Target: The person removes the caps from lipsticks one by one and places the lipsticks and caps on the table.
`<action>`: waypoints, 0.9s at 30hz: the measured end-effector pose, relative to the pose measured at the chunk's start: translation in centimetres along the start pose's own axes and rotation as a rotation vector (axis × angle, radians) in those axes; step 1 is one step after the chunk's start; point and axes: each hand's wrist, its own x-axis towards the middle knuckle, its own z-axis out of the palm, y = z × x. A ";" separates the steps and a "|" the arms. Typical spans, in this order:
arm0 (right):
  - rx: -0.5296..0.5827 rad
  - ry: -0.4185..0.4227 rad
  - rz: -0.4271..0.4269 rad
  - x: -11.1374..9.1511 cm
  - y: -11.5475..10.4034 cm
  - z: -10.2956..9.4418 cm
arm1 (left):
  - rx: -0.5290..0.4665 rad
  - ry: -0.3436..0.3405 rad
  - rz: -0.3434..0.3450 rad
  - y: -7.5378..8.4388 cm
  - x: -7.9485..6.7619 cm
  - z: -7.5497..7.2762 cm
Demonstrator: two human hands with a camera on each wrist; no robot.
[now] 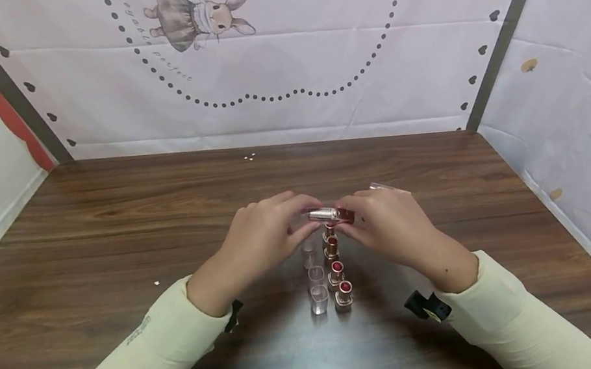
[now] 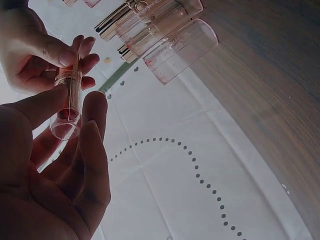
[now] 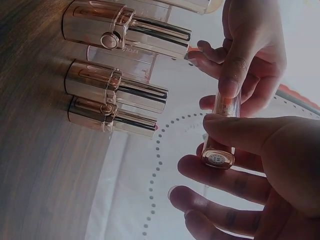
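Observation:
Between both hands, above the row on the table, is a lipstick (image 1: pixel 324 213) lying level, with a clear cap (image 2: pixel 65 131) over its red tip. My left hand (image 1: pixel 270 228) pinches the capped end between thumb and fingers. At the other end, my right hand (image 1: pixel 390 217) grips the shiny base (image 3: pixel 218 159), whose round label shows in the right wrist view. Below stand several uncapped lipsticks (image 1: pixel 343 296) in a line, red tips up, in gold-toned cases. Left of them is a line of clear caps (image 1: pixel 319 300), the farther ones partly hidden by the left hand.
A clear piece (image 1: pixel 389 187) shows behind the right hand. Small white bits (image 1: pixel 249 157) lie toward the back of the brown wood table (image 1: pixel 155 196), another at the left. Printed cloth walls (image 1: pixel 283 48) enclose its back and both sides.

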 end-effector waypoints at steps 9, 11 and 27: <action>-0.002 -0.004 -0.028 0.0 0.3 0.1 | -0.016 0.011 0.062 -0.3 0.0 0.2; 0.005 -0.009 -0.029 0.0 0.3 0.1 | -0.020 0.016 0.071 -0.4 0.0 0.3; 0.028 -0.048 -0.005 0.0 0.4 0.1 | -0.008 -0.040 0.001 -0.3 0.2 0.1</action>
